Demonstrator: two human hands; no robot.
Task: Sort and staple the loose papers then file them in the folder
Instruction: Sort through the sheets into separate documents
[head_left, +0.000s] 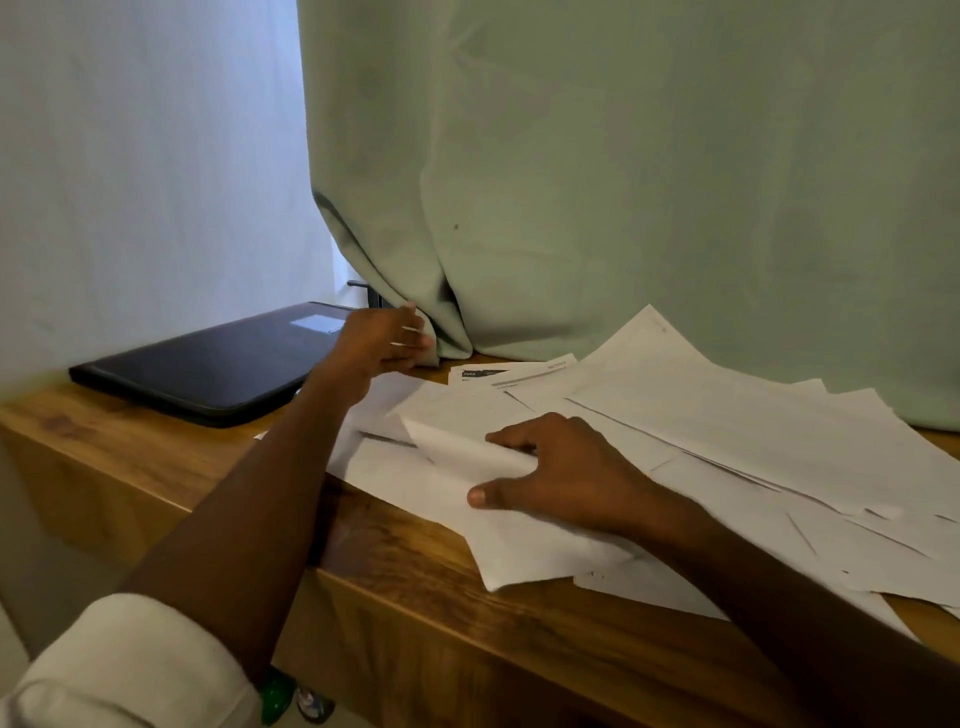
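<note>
Clearly I am at the very start of the sorting step. The loose papers (701, 431) lie fanned out and overlapping across the right part of the wooden table (171, 457), some hanging a little past its near edge, and none of them looks gathered or squared. My right hand (566, 467) rests on the near left part of the spread, with the fingers lying fairly straight over a lifted, curling sheet and the thumb out to the side on the paper below. It looks like a press, not a pinch.

My left hand (387, 338) reaches out at the far side of the table, beside the hanging green curtain (623, 182). Its fingers are loosely extended and a little apart. I cannot tell whether they touch the curtain or hold anything; nothing shows between them.

The folder (208, 364), dark and closed, lies flat at the far left, just beside that left hand and apart from the papers. I see no stapler anywhere, so it may be hidden at the back near the curtain.

As I judge it, the next move calls for both hands on the sheets: gather them into one pile, tap the edges square, and keep the overhanging ones from sliding off. Only then can stapling and filing follow.
</note>
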